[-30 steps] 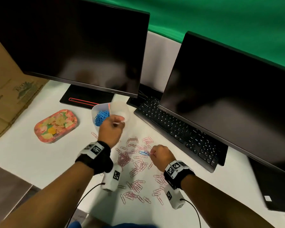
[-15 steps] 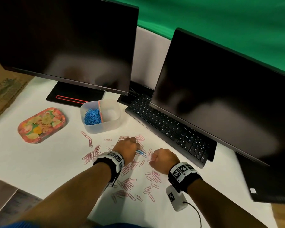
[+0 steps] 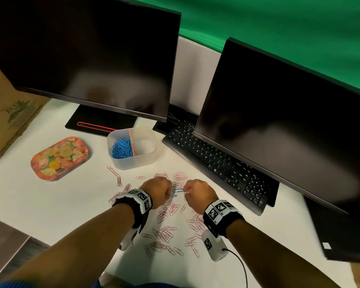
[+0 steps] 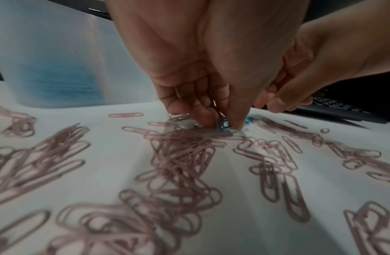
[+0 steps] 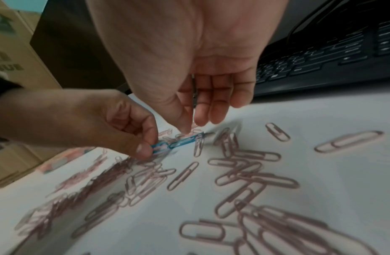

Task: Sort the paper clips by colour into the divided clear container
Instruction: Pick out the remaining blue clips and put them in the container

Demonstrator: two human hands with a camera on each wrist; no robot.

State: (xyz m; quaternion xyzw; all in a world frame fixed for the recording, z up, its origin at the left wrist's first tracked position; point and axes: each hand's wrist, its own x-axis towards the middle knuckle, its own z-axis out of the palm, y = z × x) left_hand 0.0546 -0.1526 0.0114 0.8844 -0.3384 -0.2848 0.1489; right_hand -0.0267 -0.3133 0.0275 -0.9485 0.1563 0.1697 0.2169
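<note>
Step in hand: retrieval of the remaining blue clips (image 3: 177, 190) from the scattered pink clips (image 3: 164, 233) on the table (image 3: 19, 200). Two blue clips are seen lying end to end between the hands, apparently linked or overlapping; which of the two cannot be told.

The left hand (image 3: 156, 191) is lowered to the table, and its thumb and forefinger are pinched on the near end of one blue clip (image 5: 160, 147), the other fingers being curled in. The right hand (image 3: 200, 193) is held just beside it, its fingertips (image 5: 185, 128) brought down together at the far end of the blue pair among pink clips. A thin pink clip appears to be held upright against its fingers, though this is not certain.

The next move is judged to call for a lift of the blue clips clear of the pink ones, with any snagged pink clip shaken or pulled off, followed by a carry to the container (image 3: 133, 161) and a release into its left compartment.

The container is a frosted, round-cornered tub standing beyond the hands, near the keyboard (image 3: 214, 161). It is split by an orange divider (image 3: 132, 143). A heap of blue clips is held in the left compartment; nothing is seen in the right one. The clips are thin coated wire loops, prone to tangle.
</note>
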